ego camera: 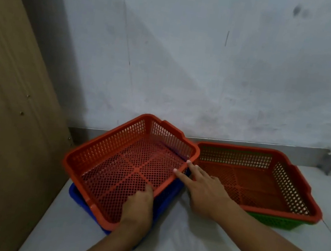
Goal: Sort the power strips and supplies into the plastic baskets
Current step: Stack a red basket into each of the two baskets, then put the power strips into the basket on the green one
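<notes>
- I saw a red perforated plastic basket [124,162] tilted, sitting in a blue plastic basket [167,197] at the desk's left, near corner up against my view.
- Left hand [139,207] gripped the tilted red basket's near rim, fingers curled over the edge, thumb side hidden.
- Right hand [204,191] lay spread, fingers straight; two fingertips [188,162] touched the same basket's right rim. It held nothing.
- Second red perforated plastic basket [260,179] sat level to the right, nested in a green plastic basket [275,221]; only the green one's lower front wall showed.
- The two stacks met at the tilted basket's far right corner; I couldn't tell if they touched.
- Both red baskets showed bare mesh floors.
- Pale grey desk [184,247] carried both stacks, butted to a scuffed whitish wall [212,67].
- Brown wooden panel [1,99] stood along the left edge.
</notes>
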A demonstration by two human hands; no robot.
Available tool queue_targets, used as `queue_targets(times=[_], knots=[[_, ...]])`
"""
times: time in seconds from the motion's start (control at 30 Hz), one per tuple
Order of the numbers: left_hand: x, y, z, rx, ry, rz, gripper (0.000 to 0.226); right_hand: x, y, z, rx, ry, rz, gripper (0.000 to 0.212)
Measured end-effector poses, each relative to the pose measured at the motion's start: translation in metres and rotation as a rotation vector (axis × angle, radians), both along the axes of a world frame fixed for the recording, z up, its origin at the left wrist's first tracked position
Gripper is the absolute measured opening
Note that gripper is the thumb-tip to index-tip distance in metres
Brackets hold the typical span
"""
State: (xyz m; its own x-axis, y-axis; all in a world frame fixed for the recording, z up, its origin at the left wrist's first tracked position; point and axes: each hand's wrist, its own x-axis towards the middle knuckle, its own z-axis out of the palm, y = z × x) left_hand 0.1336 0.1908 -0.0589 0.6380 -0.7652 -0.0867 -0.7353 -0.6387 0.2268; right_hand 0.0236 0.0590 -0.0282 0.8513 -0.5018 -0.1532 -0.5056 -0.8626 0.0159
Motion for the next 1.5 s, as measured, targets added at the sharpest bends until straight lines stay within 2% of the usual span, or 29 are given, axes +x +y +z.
queue_targets(times=[0.03, 0.13, 0.17, 0.33, 0.4, 0.47, 0.57, 0.63, 0.77, 0.9, 0.97, 1.07, 1.2, 1.27, 1.4, 1.5], knots=[[-0.003, -0.001, -0.001, 0.004, 0.042, 0.000, 0.045, 0.001, 0.001, -0.002, 0.011, 0.025, 0.005, 0.087], [-0.010, -0.009, -0.006, 0.077, 0.118, -0.010, 0.076, 0.001, 0.004, -0.009, 0.045, 0.102, 0.014, 0.088], [-0.012, -0.011, -0.007, 0.089, 0.125, -0.008, 0.076, 0.000, 0.005, -0.011, 0.049, 0.120, 0.018, 0.087], [-0.014, -0.015, -0.017, 0.177, 0.145, -0.035, 0.039, -0.013, 0.002, -0.015, 0.058, 0.132, -0.015, 0.085], [-0.019, -0.017, -0.021, 0.187, 0.121, -0.031, 0.039, -0.022, -0.002, -0.016, 0.050, 0.125, -0.038, 0.084], [-0.030, -0.025, -0.017, 0.165, 0.022, -0.056, 0.047, -0.036, -0.007, -0.014, 0.042, 0.113, -0.053, 0.082], [-0.054, -0.042, 0.001, 0.051, -0.094, -0.157, 0.062, -0.066, -0.011, -0.009, 0.030, 0.100, -0.076, 0.080], [-0.078, -0.060, 0.015, -0.046, -0.118, -0.263, 0.062, -0.096, -0.014, -0.008, 0.000, 0.126, -0.096, 0.081], [-0.141, -0.096, 0.032, -0.145, -0.021, -0.488, 0.050, -0.172, -0.021, -0.010, -0.020, 0.170, -0.181, 0.080], [-0.210, -0.122, 0.030, -0.143, 0.036, -0.684, 0.048, -0.259, -0.030, -0.016, 0.063, 0.174, -0.402, 0.080], [-0.238, -0.131, 0.023, -0.092, 0.034, -0.769, 0.052, -0.300, -0.032, -0.022, 0.119, 0.122, -0.537, 0.078], [-0.264, -0.139, 0.011, -0.019, 0.041, -0.840, 0.056, -0.348, -0.032, -0.039, 0.261, -0.080, -0.798, 0.077], [-0.280, -0.143, -0.002, 0.040, 0.083, -0.871, 0.054, -0.376, -0.031, -0.071, 0.434, -0.248, -1.032, 0.082], [-0.286, -0.141, -0.007, 0.066, 0.091, -0.871, 0.053, -0.379, -0.034, -0.083, 0.427, -0.260, -1.041, 0.081], [-0.290, -0.136, -0.014, 0.102, 0.122, -0.859, 0.053, -0.373, -0.036, -0.091, 0.306, -0.157, -0.970, 0.084], [-0.290, -0.134, -0.018, 0.120, 0.147, -0.842, 0.053, -0.369, -0.041, -0.093, 0.296, -0.215, -0.965, 0.085]])
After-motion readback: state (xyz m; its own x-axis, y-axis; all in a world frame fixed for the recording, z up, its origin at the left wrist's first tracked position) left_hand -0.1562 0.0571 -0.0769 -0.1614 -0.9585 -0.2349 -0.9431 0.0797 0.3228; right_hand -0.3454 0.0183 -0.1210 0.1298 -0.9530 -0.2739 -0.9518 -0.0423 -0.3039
